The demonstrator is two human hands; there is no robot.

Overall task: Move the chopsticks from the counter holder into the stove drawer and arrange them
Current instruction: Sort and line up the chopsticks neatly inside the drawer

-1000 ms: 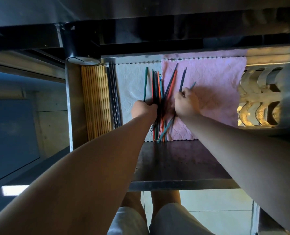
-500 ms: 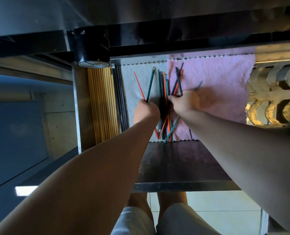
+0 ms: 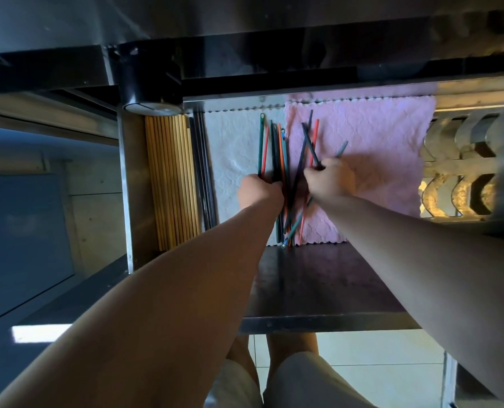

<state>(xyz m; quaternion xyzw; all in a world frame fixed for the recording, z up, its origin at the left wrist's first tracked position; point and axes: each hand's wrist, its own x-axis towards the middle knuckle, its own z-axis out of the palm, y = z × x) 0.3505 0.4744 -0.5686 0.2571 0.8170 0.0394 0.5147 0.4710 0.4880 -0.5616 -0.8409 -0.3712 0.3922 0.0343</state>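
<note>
Reaching into the open stove drawer (image 3: 318, 323), both bare arms stretch over its dark metal floor toward a loose bunch of coloured chopsticks (image 3: 281, 160) lying across the seam of a white cloth (image 3: 233, 154) and a pink cloth (image 3: 371, 142). The left hand (image 3: 259, 191) is curled closed around the straighter green, red and orange sticks on the white side. The right hand (image 3: 331, 181) pinches a few crossed dark and red sticks over the pink cloth, fingers closed on them. Bamboo chopsticks (image 3: 171, 181) lie packed side by side at the drawer's left edge, with dark ones just beside them
</note>
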